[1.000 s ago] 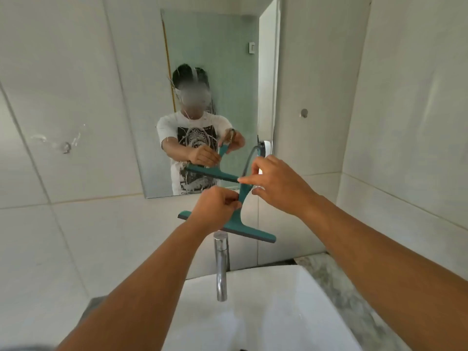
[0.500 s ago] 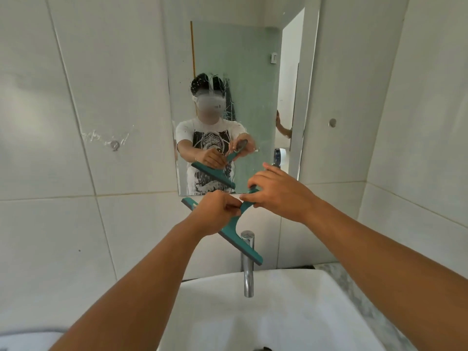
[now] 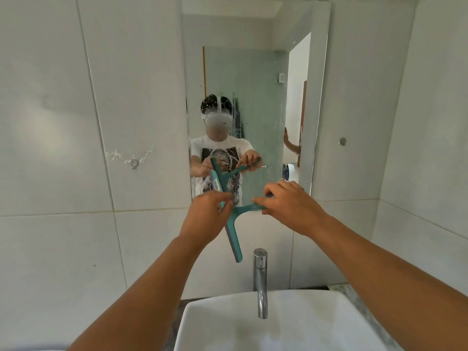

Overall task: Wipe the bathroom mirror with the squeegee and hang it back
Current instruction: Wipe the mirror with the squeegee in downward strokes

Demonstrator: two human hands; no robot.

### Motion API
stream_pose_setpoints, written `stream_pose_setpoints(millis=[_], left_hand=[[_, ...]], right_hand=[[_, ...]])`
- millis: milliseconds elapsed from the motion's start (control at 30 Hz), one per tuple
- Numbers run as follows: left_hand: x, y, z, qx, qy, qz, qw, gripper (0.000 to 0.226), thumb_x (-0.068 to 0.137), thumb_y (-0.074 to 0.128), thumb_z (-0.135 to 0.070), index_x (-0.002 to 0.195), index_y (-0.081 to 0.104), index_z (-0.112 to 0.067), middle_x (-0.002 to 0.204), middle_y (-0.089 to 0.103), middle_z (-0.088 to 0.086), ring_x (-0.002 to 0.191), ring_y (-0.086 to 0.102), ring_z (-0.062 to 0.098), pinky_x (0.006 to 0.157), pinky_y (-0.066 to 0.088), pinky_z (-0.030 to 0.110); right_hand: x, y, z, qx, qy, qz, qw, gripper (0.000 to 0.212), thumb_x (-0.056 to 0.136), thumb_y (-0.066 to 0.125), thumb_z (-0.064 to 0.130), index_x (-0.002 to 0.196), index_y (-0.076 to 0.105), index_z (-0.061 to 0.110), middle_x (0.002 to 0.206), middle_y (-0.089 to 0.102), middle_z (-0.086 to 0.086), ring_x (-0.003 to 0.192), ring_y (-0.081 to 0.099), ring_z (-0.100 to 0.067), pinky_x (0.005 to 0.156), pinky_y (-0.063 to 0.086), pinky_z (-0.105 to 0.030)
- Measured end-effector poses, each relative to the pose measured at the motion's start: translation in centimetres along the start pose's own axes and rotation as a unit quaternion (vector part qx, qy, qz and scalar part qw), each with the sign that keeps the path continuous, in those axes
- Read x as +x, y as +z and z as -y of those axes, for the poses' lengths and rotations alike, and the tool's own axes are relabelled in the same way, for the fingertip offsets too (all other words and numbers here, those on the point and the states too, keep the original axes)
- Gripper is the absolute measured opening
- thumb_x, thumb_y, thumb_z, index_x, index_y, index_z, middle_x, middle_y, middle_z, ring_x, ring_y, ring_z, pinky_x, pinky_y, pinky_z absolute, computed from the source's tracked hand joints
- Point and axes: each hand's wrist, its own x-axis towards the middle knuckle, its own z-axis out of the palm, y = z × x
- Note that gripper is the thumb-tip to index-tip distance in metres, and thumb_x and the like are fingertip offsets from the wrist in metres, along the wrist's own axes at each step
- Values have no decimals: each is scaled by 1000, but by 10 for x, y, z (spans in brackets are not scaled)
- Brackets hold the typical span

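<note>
Nearest me is the white sink (image 3: 228, 323) with the chrome tap (image 3: 260, 282) rising at its far edge. Above the tap I hold the teal squeegee (image 3: 234, 236) in both hands: my left hand (image 3: 205, 219) is pinched around the upper part of the blade bar, and my right hand (image 3: 288, 206) has its fingers closed on the handle, which points right. The blade stands nearly upright, its lower end hanging just above the tap and its upper end level with the bottom edge of the mirror (image 3: 255, 84) on the far wall. The glass shows specks and streaks around its middle, so I judge the wiping is not done; I seem to be setting my grip. Next I need the blade's edge flat against the glass. A small hook (image 3: 134, 163) sits on the left wall tiles, a round stud (image 3: 342, 141) on the right.
</note>
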Motion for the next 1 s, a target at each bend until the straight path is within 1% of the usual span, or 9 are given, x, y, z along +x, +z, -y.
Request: stream_pose_setpoints(millis=[100, 333, 500, 567, 633, 700, 833, 900, 1000], left_hand=[[3, -14, 5, 8, -6, -39, 999, 28, 94, 57, -25, 119, 68, -17, 116, 69, 1, 94, 61, 12, 77, 37, 7], [20, -29, 28, 35, -21, -90, 995, 44, 97, 52, -24, 140, 49, -18, 132, 60, 5, 120, 55, 22, 99, 37, 24], [47, -30, 52, 78, -15, -76, 994, 50, 100, 44, -28, 148, 34, -26, 149, 45, 3, 141, 34, 23, 114, 27, 33], [60, -32, 57, 98, -1, -70, 993, 54, 102, 40, -31, 152, 24, -24, 157, 33, 2, 147, 21, 22, 118, 17, 33], [74, -34, 60, 110, 20, -70, 991, 55, 104, 34, -31, 154, 14, -20, 160, 20, 0, 147, 4, 12, 115, 2, 24], [87, -38, 62, 126, 41, -68, 989, 55, 105, 29, -29, 153, 6, -19, 160, 10, -1, 138, -8, 3, 112, -7, 20], [109, -46, 70, 164, 68, -74, 981, 51, 105, 24, -27, 142, -11, -21, 155, -5, -4, 134, -21, 6, 112, -13, 23], [120, -46, 79, 176, 58, -72, 980, 50, 106, 24, -25, 142, -11, -19, 152, -9, -6, 132, -26, 9, 111, -16, 25], [133, -46, 93, 206, 62, -74, 974, 50, 105, 24, -25, 148, 1, -12, 157, 0, 3, 138, -18, 17, 115, -5, 35]], right_hand=[[5, -2, -5, 28, 47, -19, 998, 38, 86, 70, 30, 123, 64, 26, 95, 60, -2, 85, 56, -22, 72, 48, -38], [17, -10, -26, 49, 146, -85, 984, 36, 87, 69, 29, 121, 67, 22, 97, 62, -3, 85, 58, -24, 70, 50, -40], [38, -19, -51, 56, 160, -136, 976, 37, 83, 75, 26, 118, 69, 19, 95, 63, -3, 82, 57, -26, 68, 43, -37], [48, -26, -61, 60, 158, -150, 974, 37, 85, 71, 26, 121, 67, 18, 98, 64, -4, 84, 56, -25, 71, 44, -39], [60, -32, -71, 67, 159, -158, 972, 37, 88, 68, 26, 124, 65, 19, 100, 63, -5, 85, 54, -24, 72, 46, -40], [73, -37, -82, 70, 156, -164, 971, 37, 89, 67, 27, 126, 64, 20, 100, 62, -6, 87, 53, -24, 72, 48, -42], [101, -49, -100, 70, 142, -187, 970, 38, 90, 65, 28, 127, 63, 21, 101, 61, -6, 89, 53, -24, 76, 48, -42], [116, -56, -107, 76, 139, -195, 968, 39, 91, 64, 28, 129, 61, 21, 103, 61, -6, 92, 52, -24, 78, 49, -42], [139, -67, -116, 73, 134, -199, 968, 38, 92, 61, 31, 130, 60, 23, 105, 60, -6, 96, 52, -25, 83, 49, -44]])
